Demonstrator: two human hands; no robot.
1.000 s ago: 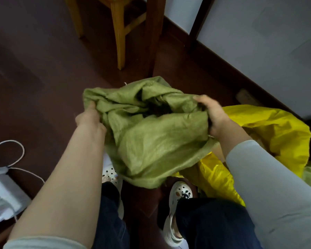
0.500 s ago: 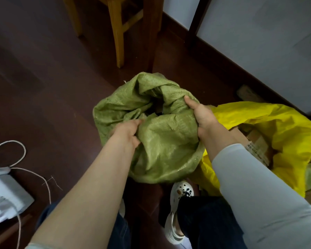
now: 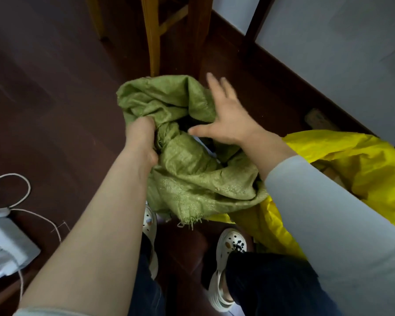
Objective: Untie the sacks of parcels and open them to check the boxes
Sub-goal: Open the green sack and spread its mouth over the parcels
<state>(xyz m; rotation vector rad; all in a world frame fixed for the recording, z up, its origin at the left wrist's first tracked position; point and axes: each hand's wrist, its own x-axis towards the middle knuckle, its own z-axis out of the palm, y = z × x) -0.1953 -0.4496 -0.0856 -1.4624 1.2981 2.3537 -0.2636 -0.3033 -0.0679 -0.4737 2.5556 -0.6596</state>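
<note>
A green woven sack [image 3: 192,176] stands on the dark wooden floor in front of my feet, its mouth crumpled and partly open, with a dark gap inside. My left hand [image 3: 141,137] is closed on a bunched fold of the sack's left rim. My right hand [image 3: 226,117] hovers over the sack's mouth with fingers spread, holding nothing. To the right lies a yellow sack [image 3: 351,169], open, with a cardboard box barely showing inside.
Wooden chair legs [image 3: 153,35] and a dark table leg [image 3: 201,30] stand just behind the green sack. A white wall with dark skirting runs along the right. A white device [image 3: 7,245] with cord [image 3: 21,190] lies on the floor at left.
My right hand has let go of the sack's right rim and lifted above the mouth with fingers spread. My left hand shifted left and grips a fold of the rim.
</note>
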